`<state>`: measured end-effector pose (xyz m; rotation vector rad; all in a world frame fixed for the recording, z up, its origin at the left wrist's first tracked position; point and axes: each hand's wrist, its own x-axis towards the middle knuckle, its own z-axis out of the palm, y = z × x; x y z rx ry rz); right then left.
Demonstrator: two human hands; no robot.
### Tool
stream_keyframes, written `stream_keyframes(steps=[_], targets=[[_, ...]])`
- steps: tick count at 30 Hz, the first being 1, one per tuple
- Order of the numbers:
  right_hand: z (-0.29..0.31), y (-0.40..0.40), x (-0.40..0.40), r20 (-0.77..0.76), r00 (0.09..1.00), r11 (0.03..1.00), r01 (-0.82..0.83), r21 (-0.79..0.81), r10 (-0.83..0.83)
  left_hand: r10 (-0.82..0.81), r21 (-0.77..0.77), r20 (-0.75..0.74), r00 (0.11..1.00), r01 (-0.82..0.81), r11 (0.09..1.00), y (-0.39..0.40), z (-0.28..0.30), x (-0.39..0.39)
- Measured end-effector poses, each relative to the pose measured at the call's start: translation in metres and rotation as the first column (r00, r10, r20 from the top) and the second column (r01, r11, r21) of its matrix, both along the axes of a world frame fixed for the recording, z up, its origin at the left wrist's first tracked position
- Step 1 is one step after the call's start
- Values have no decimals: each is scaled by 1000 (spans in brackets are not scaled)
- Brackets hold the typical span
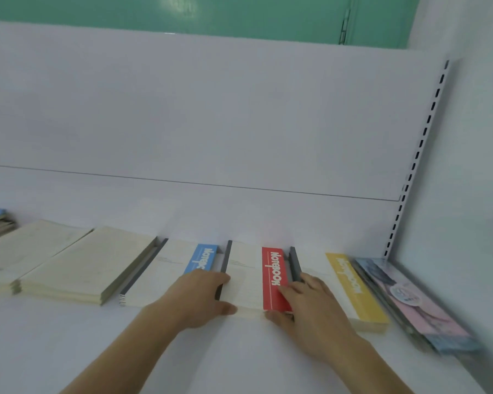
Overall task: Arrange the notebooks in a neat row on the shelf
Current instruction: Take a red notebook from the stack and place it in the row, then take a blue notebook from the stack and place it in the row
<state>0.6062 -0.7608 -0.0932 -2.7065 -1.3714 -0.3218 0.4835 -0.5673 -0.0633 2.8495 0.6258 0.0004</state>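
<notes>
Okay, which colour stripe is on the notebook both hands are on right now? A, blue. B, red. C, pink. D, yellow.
B: the left hand and right hand rest on either side of the red-striped notebook, between the blue-striped notebook and the yellow-striped notebook.

Shop: slotted display shelving [419,149], stocked notebooks [271,277].
</notes>
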Motion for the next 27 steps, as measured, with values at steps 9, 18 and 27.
stream_keyframes(steps=[9, 18, 27], targets=[[-1, 15, -30, 59, 998, 967, -27, 252, 13, 19, 122, 383, 924, -71, 990, -9, -10, -32], [12, 78, -127, 64, 994, 969, -98, 227, 86, 80, 190, 539, 839, -213, 958, 37, -6, -127], [19, 213, -274, 30, 980, 951, -199, 235, 198, 190, 158, 567, 802, -332, 930, 159, 7, -290]])
